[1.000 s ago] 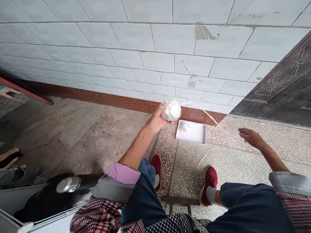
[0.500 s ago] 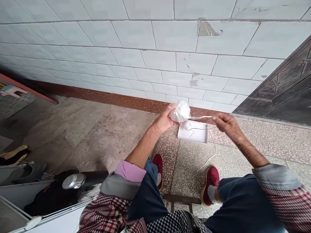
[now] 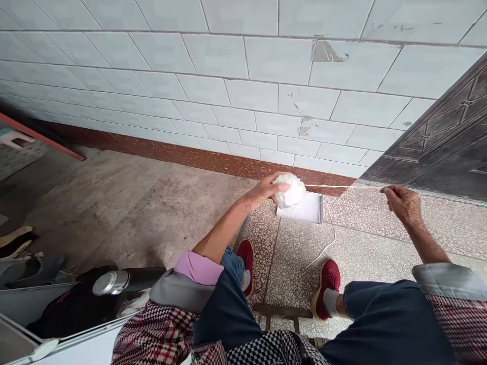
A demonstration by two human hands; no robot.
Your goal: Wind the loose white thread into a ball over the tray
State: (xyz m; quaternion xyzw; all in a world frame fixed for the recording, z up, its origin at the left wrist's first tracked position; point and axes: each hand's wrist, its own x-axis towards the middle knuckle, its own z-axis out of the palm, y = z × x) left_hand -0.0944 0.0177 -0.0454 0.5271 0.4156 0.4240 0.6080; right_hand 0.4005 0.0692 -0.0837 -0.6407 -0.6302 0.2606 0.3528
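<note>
My left hand is wrapped round a fluffy white ball of fibre, with the thumb lying over its front. From the ball a thin white strand runs taut to the right. Its far end is pinched between the thumb and fingers of my right hand, out near the dark door. Below the ball, partly covered by it, a shallow white box lies on the floor. A white cord trails from near the box's right side towards my shoe.
Ahead stands a white tiled wall with a brown skirting; a dark panelled door is at the right. My red shoes rest on speckled floor tiles. At lower left, a flask and a black bag sit beside me.
My right hand has moved further right, and the strand between my hands is longer and tauter. The left hand and ball have shifted slightly right and down, covering the coil seen in the box.
</note>
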